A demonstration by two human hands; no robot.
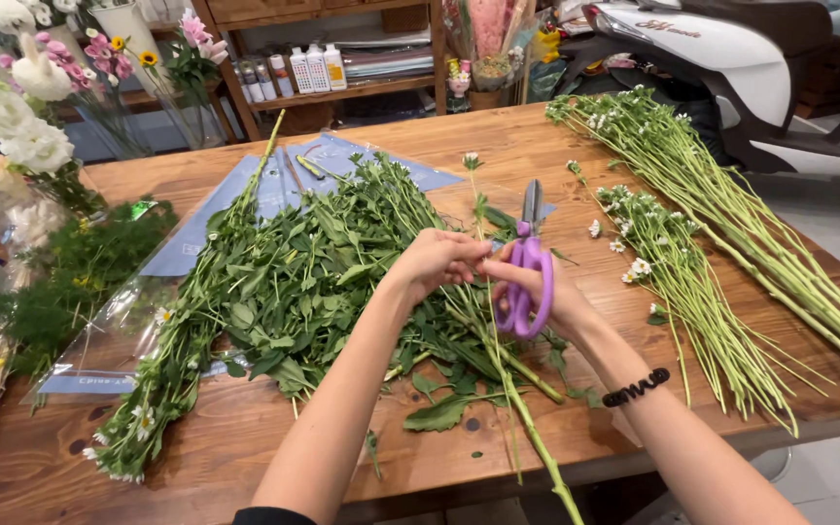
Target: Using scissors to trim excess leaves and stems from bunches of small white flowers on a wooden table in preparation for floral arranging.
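Seen from above, two bare hands meet over the middle of a wooden table (pixel 245 437) in a flower shop. The left hand (pixel 437 261) is closed around a thin green flower stem (pixel 498 340), which runs from a small bud near the table's far side down past the near edge. The right hand (pixel 537 287) grips a pair of purple-handled scissors (pixel 527 262), fingers through the loops, the blades pointing away from the person and shut or nearly so; it also touches the same stem just beside the left hand. A black hair tie (pixel 636 387) circles the right wrist. Under and to the left of the hands lies a heap of leafy green stems (pixel 294 282) on a blue-edged clear wrapper (pixel 196 233). To the right lie two bundles of stripped stems with small white flowers (pixel 712 253). White and pink blooms (pixel 21 107) stand at the far left, and bottles (pixel 315 68) sit on a shelf behind.
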